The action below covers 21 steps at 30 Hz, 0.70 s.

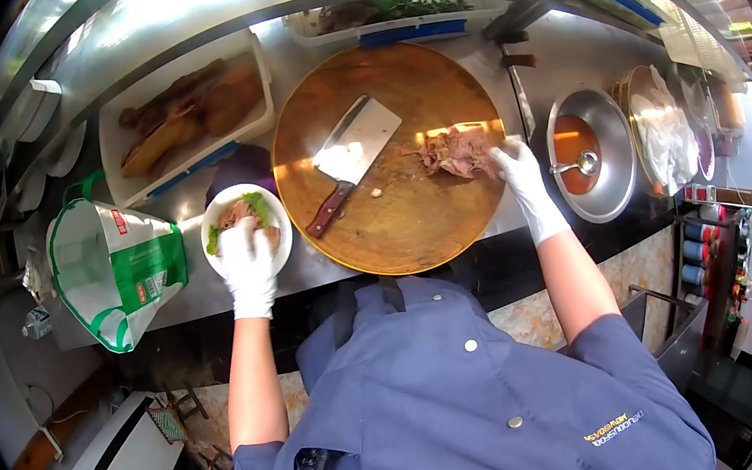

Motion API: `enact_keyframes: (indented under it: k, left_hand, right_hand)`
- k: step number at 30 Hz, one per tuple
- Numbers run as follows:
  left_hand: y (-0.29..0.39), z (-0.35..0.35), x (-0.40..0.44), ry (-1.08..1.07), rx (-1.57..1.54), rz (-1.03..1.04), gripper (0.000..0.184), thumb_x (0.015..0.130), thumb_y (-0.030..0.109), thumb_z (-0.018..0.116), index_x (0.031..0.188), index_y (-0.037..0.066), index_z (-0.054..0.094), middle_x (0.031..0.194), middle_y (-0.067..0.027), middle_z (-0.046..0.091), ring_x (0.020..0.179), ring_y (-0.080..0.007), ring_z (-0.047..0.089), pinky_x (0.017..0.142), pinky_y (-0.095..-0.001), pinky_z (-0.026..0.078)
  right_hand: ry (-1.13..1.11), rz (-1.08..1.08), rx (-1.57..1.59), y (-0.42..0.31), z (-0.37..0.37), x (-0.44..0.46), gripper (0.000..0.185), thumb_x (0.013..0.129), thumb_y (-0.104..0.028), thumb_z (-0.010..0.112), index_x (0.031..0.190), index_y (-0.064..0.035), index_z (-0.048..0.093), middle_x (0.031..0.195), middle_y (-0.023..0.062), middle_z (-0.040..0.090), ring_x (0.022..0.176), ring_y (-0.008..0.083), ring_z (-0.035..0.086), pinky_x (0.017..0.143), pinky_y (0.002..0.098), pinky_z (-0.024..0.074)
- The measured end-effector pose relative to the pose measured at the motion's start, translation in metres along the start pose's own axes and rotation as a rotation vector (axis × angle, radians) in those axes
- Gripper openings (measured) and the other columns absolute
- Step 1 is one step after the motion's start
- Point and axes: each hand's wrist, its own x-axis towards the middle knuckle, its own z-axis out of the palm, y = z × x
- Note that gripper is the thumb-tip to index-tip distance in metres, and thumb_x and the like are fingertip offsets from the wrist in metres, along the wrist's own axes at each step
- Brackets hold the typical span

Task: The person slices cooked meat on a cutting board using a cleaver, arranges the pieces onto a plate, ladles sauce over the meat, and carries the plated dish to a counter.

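My left hand point(246, 257), in a white glove, is over a small white bowl point(208, 209). Its fingers are bunched on sliced meat point(234, 213), with green lettuce leaves point(256, 205) around it. On the round wooden chopping board point(424, 228) lies a loose pile of sliced meat point(456, 153). My gloved right hand point(520, 176) is at the pile's right edge, fingers curled against the slices; the fingertips are partly hidden. Between my hands a cleaver point(359, 143) rests flat on the board, its wooden handle towards me.
A white tray point(114, 157) with large pieces of meat stands behind the bowl. To the left is a green-and-white bag point(123, 263). At right, a steel basin point(616, 165) holds reddish liquid and a ladle point(586, 164). A metal shelf frame point(342, 8) crosses above the counter.
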Motion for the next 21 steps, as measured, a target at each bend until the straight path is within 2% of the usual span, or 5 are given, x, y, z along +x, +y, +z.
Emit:
enact_keyframes:
  k: [8, 12, 17, 18, 21]
  left_hand:
    - [0.093, 0.07, 0.059, -0.592, 0.044, -0.104, 0.067, 0.083, 0.006, 0.058, 0.149, 0.008, 0.046, 0.105, -0.0272, 0.062, 0.099, -0.0432, 0.065, 0.085, -0.0505, 0.056]
    - [0.121, 0.034, 0.084, -0.612, -0.035, -0.259, 0.072, 0.081, 0.005, 0.057, 0.152, 0.008, 0.043, 0.101, -0.0297, 0.064, 0.099, -0.0439, 0.067, 0.088, -0.0521, 0.055]
    - [0.149, 0.008, 0.059, -0.54, -0.618, -0.395, 0.055, 0.1, 0.024, 0.063, 0.15, 0.005, 0.047, 0.143, -0.0255, 0.059, 0.134, -0.0377, 0.057, 0.112, -0.0376, 0.044]
    - [0.145, 0.021, 0.04, -0.44, -0.645, -0.322, 0.054, 0.1, 0.02, 0.063, 0.15, 0.006, 0.048, 0.122, -0.0212, 0.07, 0.111, -0.031, 0.07, 0.097, -0.0365, 0.053]
    - [0.167, 0.002, 0.029, -0.689, -0.832, -0.64, 0.051, 0.1, 0.018, 0.063, 0.148, 0.007, 0.05, 0.081, -0.0035, 0.059, 0.066, -0.0077, 0.056, 0.063, -0.0271, 0.05]
  right_hand:
    - [-0.445, 0.195, 0.153, -0.02, 0.03, 0.022, 0.029, 0.084, -0.012, 0.08, 0.105, 0.0053, 0.069, 0.089, 0.0106, 0.073, 0.068, 0.0174, 0.068, 0.058, 0.0306, 0.0543]
    - [-0.125, -0.419, -0.287, -0.046, 0.036, -0.02, 0.03, 0.081, -0.004, 0.077, 0.108, -0.0008, 0.065, 0.105, 0.0134, 0.068, 0.099, 0.0264, 0.066, 0.085, 0.0395, 0.0527]
    - [-0.141, -1.022, -0.606, -0.017, 0.027, -0.066, 0.038, 0.067, 0.003, 0.066, 0.102, -0.0101, 0.062, 0.109, 0.0147, 0.059, 0.103, 0.0386, 0.058, 0.087, 0.0457, 0.0517]
    - [-0.206, -1.059, -0.595, -0.003, 0.024, -0.069, 0.037, 0.068, 0.003, 0.065, 0.103, -0.0092, 0.061, 0.109, 0.0143, 0.059, 0.105, 0.0385, 0.058, 0.087, 0.0463, 0.0521]
    - [-0.316, -0.979, -0.588, 0.008, 0.002, -0.085, 0.037, 0.071, 0.001, 0.065, 0.107, -0.0073, 0.063, 0.115, 0.0167, 0.059, 0.111, 0.0397, 0.058, 0.092, 0.0456, 0.0517]
